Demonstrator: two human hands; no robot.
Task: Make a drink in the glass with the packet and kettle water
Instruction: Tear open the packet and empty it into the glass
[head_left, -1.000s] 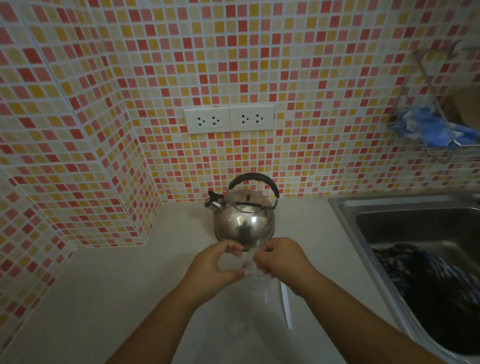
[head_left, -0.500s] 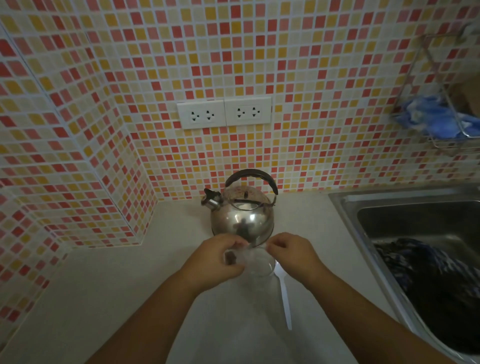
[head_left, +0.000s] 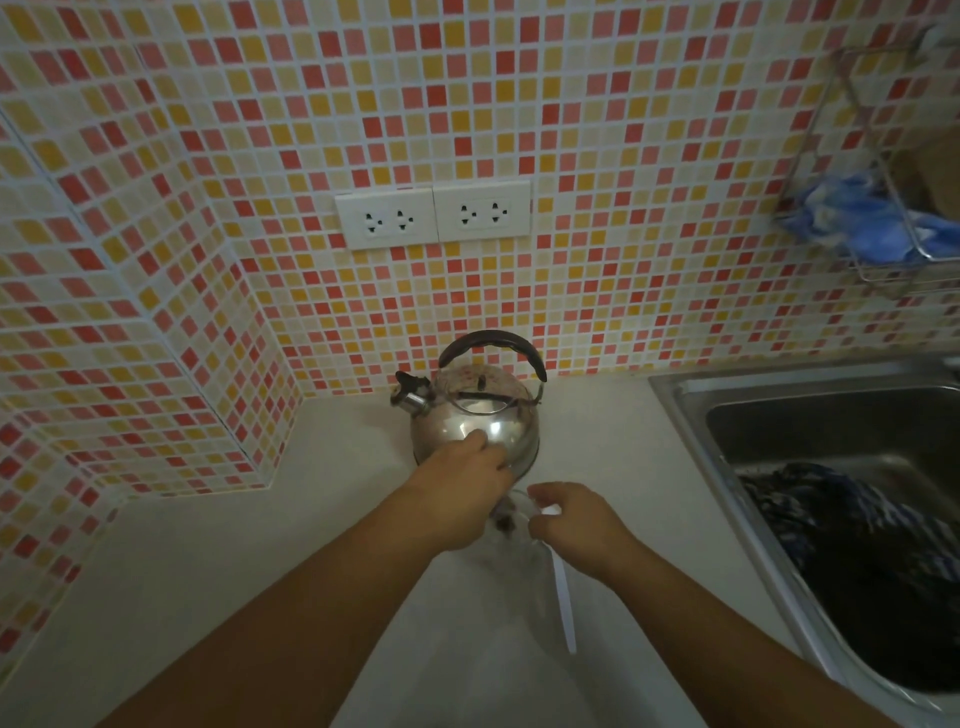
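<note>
Pale countertop (head_left: 208, 545) below mosaic tiles: we are tipping a clear packet (head_left: 501, 517), pinched in our left hand (head_left: 457, 499), into the glass (head_left: 511, 551) our right hand (head_left: 574, 525) is steadying by loosely curled fingers, kettle (head_left: 475, 415) waiting at twelve o'clock.

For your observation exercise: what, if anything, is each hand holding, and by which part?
The left hand pinches a clear packet by its upper end, tipped over the glass. The right hand seems to grip the glass rim; unclear.
</note>
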